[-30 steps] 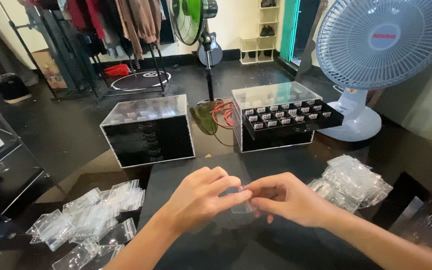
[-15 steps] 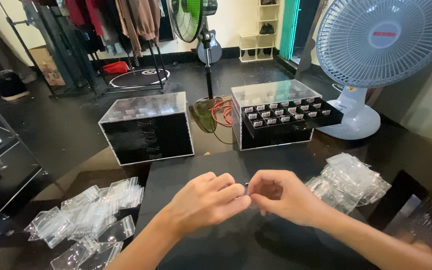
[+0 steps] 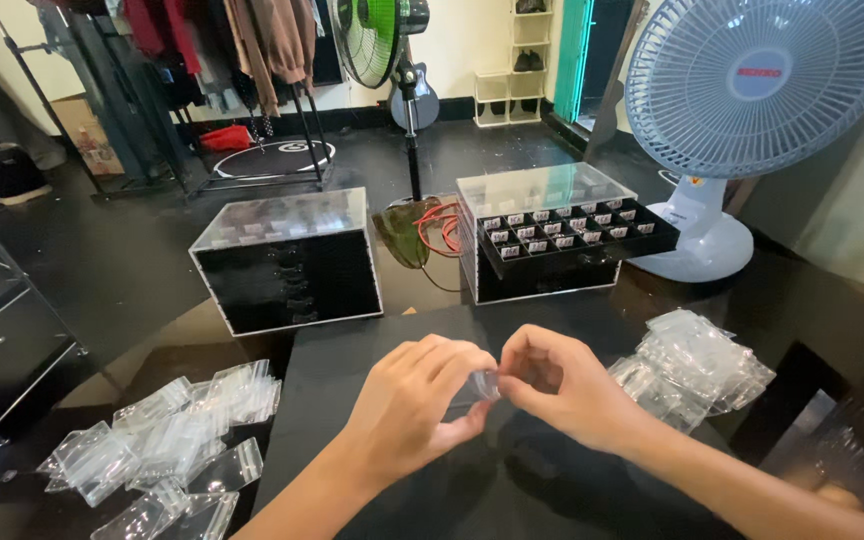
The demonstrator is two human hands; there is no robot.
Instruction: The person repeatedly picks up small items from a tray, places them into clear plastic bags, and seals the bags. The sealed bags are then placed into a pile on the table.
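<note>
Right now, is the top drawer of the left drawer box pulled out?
No, the left drawer box has every drawer shut flush; only the right drawer box has its top drawer pulled out.

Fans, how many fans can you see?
2. A white desk fan stands on the table at the right, and a green pedestal fan stands on the floor behind the drawer boxes.

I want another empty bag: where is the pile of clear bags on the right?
In the head view, the pile of clear bags lies on the dark table, right of the hands and in front of the white fan.

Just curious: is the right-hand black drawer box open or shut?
Open: one drawer of the drawer box sticks out, showing rows of small compartments.
</note>
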